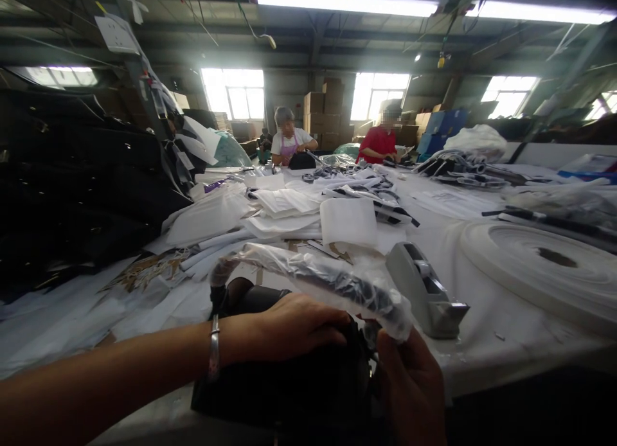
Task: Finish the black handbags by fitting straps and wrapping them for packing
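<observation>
A black handbag lies at the table's front edge in the head view. Its arched handle is wrapped in clear plastic. Across the top of the bag reaches my left hand, fingers bent together over the right end by the handle's base; the fingertips are partly hidden. My right hand is closed at the right end of the handle, thumb and fingers pinching the plastic wrap there. A grey tape dispenser stands just beyond my right hand.
A large white roll lies at the right. White foam sheets and paper are heaped ahead and left. Dark bags are piled at far left. Two people work across the table, one in a red top.
</observation>
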{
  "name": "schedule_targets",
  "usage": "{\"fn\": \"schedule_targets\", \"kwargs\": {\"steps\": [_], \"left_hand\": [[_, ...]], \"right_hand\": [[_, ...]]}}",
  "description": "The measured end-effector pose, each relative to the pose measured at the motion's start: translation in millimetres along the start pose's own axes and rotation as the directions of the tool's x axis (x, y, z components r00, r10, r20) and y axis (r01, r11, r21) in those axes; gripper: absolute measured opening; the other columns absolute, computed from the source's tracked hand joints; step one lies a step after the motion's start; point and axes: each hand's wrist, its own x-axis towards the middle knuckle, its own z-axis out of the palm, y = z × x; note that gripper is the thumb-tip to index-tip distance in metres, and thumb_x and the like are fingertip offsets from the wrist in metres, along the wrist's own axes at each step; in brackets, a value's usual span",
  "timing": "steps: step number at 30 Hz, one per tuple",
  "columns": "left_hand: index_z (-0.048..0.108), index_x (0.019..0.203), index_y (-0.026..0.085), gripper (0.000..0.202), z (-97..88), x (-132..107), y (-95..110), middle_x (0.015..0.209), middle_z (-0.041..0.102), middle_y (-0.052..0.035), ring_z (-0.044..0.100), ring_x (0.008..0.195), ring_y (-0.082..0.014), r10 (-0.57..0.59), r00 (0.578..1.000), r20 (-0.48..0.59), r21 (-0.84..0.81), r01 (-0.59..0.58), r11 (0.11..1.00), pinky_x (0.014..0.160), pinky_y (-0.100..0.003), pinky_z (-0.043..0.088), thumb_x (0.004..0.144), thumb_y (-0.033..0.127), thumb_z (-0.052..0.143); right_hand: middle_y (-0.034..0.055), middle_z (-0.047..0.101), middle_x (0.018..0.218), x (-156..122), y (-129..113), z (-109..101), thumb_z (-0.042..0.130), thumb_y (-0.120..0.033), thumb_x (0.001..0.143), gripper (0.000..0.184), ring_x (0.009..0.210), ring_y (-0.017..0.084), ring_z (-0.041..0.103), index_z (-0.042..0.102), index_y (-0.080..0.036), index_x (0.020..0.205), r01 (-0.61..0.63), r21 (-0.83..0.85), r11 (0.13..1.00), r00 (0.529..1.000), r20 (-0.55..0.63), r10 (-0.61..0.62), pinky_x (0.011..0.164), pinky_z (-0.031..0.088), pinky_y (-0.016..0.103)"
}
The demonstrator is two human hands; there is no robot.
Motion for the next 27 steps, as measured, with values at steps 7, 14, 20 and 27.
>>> {"fn": "schedule_targets", "kwargs": {"steps": [7,14,20,27], "left_hand": [[0.07,0.11,0.022,0.023,-8.5,5.1,8.2,0.11,0.074,-0.0035,0.068,0.102,-0.0212,-0.013,0.997,-0.076,-0.065,0.008,0.998,0.095,-0.03,0.049,0.093,0.034,0.06],[0.071,0.112,0.022,0.025,-7.3,2.6,14.6,0.117,0.073,-0.0033,0.066,0.107,-0.0213,-0.094,0.994,-0.062,-0.081,0.089,0.993,0.093,-0.03,0.051,0.096,0.031,0.053],[0.067,0.12,0.024,0.034,-7.3,1.6,15.3,0.126,0.069,-0.0014,0.061,0.117,-0.0222,-0.192,0.981,-0.036,-0.235,0.179,0.955,0.108,-0.035,0.043,0.093,0.043,0.061],[0.072,0.1,0.022,0.03,-2.4,0.7,17.0,0.096,0.076,-0.0008,0.069,0.091,-0.0196,-0.282,0.958,0.051,-0.101,0.285,0.953,0.091,-0.031,0.051,0.095,0.046,0.054]], "right_hand": [[0.0027,0.076,0.088,7.4,-1.6,-5.0,0.072,-0.042,0.083,0.024,0.078,0.02,0.068,0.074,-0.023,0.097,0.026,0.028,0.999,0.999,-0.021,-0.026,0.067,0.056,0.023],[0.0018,0.077,0.092,10.8,-1.9,-6.1,0.071,-0.036,0.084,0.022,0.085,0.021,0.071,0.075,-0.025,0.102,0.055,0.036,0.998,0.997,0.05,-0.057,0.075,0.058,0.024],[0.0014,0.075,0.088,11.6,-2.1,-9.1,0.071,-0.037,0.084,0.023,0.082,0.021,0.07,0.074,-0.023,0.102,0.058,0.056,0.997,0.996,0.065,-0.062,0.074,0.059,0.023],[0.0028,0.075,0.091,11.1,-6.3,-3.6,0.068,-0.037,0.088,0.024,0.085,0.02,0.069,0.073,-0.022,0.106,0.053,0.127,0.991,0.989,0.132,-0.07,0.076,0.058,0.024]]}}
